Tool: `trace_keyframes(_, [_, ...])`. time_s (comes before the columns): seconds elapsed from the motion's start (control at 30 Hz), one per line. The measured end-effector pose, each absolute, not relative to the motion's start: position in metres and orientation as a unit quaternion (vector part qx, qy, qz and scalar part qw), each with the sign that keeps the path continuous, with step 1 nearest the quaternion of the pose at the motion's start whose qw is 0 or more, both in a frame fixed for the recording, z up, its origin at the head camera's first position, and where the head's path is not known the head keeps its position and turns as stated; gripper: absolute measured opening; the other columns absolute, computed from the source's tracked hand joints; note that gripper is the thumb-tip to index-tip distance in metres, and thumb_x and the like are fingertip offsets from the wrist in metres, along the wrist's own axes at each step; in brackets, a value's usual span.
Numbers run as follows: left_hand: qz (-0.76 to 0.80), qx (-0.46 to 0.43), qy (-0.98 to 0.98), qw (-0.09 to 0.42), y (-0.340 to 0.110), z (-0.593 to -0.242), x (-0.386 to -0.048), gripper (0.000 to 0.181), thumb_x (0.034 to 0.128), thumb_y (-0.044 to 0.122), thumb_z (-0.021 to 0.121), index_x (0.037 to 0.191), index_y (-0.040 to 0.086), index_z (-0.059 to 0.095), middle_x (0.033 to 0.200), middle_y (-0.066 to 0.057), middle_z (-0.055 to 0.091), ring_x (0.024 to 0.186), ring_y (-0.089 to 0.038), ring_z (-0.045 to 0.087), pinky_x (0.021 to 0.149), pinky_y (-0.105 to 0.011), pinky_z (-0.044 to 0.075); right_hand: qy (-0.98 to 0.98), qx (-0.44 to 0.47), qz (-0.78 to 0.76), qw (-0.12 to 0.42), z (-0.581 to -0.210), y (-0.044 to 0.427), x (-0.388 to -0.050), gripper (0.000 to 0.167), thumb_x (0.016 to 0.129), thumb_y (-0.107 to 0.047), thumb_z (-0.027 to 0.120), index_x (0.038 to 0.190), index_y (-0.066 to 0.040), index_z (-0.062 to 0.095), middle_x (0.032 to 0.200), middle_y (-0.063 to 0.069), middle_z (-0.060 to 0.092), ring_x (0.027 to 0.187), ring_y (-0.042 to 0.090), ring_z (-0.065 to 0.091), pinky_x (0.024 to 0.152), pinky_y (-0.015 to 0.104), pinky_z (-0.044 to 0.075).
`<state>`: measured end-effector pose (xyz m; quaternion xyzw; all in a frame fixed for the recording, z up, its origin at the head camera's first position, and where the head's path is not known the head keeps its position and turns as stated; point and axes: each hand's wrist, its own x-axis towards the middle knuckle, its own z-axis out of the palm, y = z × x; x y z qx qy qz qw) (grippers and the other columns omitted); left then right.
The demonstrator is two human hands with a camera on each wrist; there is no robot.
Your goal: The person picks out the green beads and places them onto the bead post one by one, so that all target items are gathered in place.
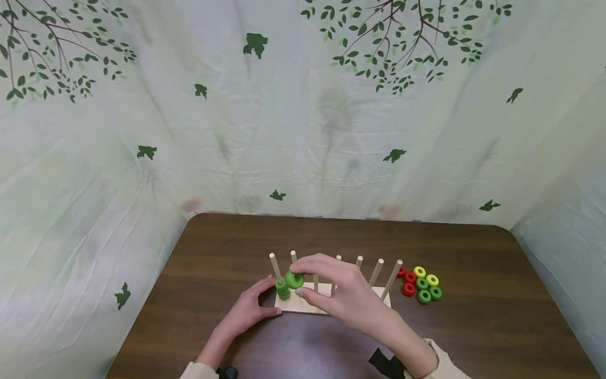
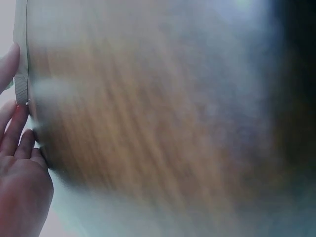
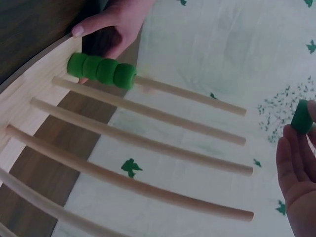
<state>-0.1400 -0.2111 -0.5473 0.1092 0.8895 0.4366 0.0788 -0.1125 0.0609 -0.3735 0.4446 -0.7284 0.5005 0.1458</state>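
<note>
My right hand (image 1: 343, 287) pinches a green ring (image 1: 289, 281) between thumb and fingers, over the left part of a wooden peg board (image 1: 303, 304). In the right wrist view this ring (image 3: 301, 117) is off the pegs, beyond the level of their tips. Several green rings (image 1: 282, 289) are stacked on the leftmost peg (image 1: 273, 264), down at the board. My left hand (image 1: 248, 308) holds the board's left end, thumb at the front corner and fingers at the far side. The left wrist view catches that hand (image 2: 22, 190) against the board's edge (image 2: 20, 89). My right hand hides parts of the middle pegs.
Right of the board, loose red rings (image 1: 408, 289), yellow rings (image 1: 419, 271) and green rings (image 1: 424, 297) lie grouped on the brown table (image 1: 492, 295). Upright bare pegs (image 1: 393, 279) stand along the board. A leaf-printed cloth (image 1: 284, 131) hangs behind the table.
</note>
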Motion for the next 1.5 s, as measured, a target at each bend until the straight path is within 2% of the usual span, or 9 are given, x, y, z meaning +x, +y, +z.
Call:
trace_keyframes(0.2, [0.435,0.112,0.89,0.075,-0.21,-0.546,-0.14,0.066,0.0704,0.025,0.09,0.13,0.021,0.062,0.142,-0.006,0.054,0.139,-0.028,0.038,0.11,-0.051,0.031,-0.726,0.445,0.501,0.156,-0.37,0.052,-0.114,0.037,0.086,-0.004,0.075,0.122,-0.011,0.066,0.119,-0.002,0.066,0.115,0.015,0.06,0.095,0.03,0.048])
trace_keyframes(0.5, [0.421,0.119,0.896,0.076,-0.211,-0.545,-0.14,0.07,0.0717,0.026,0.089,0.135,0.019,0.061,0.145,-0.008,0.05,0.138,-0.028,0.039,0.11,-0.051,0.031,-0.737,0.449,0.484,0.145,-0.364,0.042,-0.122,0.039,0.087,0.0,0.072,0.124,-0.01,0.064,0.123,-0.001,0.064,0.117,0.011,0.058,0.095,0.027,0.048])
trace_keyframes(0.73, [0.419,0.104,0.898,0.088,-0.21,-0.544,-0.142,0.07,0.0724,0.026,0.089,0.135,0.017,0.06,0.146,-0.012,0.048,0.139,-0.033,0.037,0.109,-0.055,0.03,-0.755,0.441,0.464,0.143,-0.361,0.036,-0.132,0.038,0.087,-0.001,0.074,0.123,-0.009,0.064,0.123,-0.002,0.064,0.117,0.008,0.057,0.096,0.024,0.046])
trace_keyframes(0.97, [0.426,0.102,0.895,0.086,-0.21,-0.546,-0.141,0.069,0.0712,0.026,0.09,0.134,0.017,0.061,0.145,-0.012,0.049,0.139,-0.031,0.038,0.109,-0.054,0.03,-0.774,0.436,0.446,0.11,-0.354,0.032,-0.144,0.035,0.088,-0.002,0.072,0.122,-0.006,0.065,0.121,-0.002,0.064,0.108,0.006,0.059,0.091,0.024,0.048])
trace_keyframes(1.13, [0.433,0.102,0.891,0.087,-0.211,-0.547,-0.141,0.069,0.0714,0.026,0.089,0.134,0.017,0.061,0.146,-0.012,0.049,0.139,-0.031,0.038,0.109,-0.054,0.03,-0.8,0.421,0.42,0.077,-0.349,0.03,-0.149,0.035,0.09,-0.006,0.072,0.124,-0.01,0.064,0.118,-0.004,0.065,0.095,0.002,0.06,0.083,0.027,0.051])
trace_keyframes(1.5, [0.434,0.107,0.891,0.082,-0.212,-0.548,-0.141,0.069,0.0707,0.027,0.09,0.133,0.02,0.061,0.145,-0.009,0.051,0.138,-0.028,0.039,0.109,-0.053,0.03,-0.849,0.38,0.368,0.002,-0.345,0.018,-0.159,0.028,0.093,-0.014,0.069,0.121,-0.015,0.067,0.111,-0.009,0.066,0.091,-0.004,0.061,0.081,0.02,0.049])
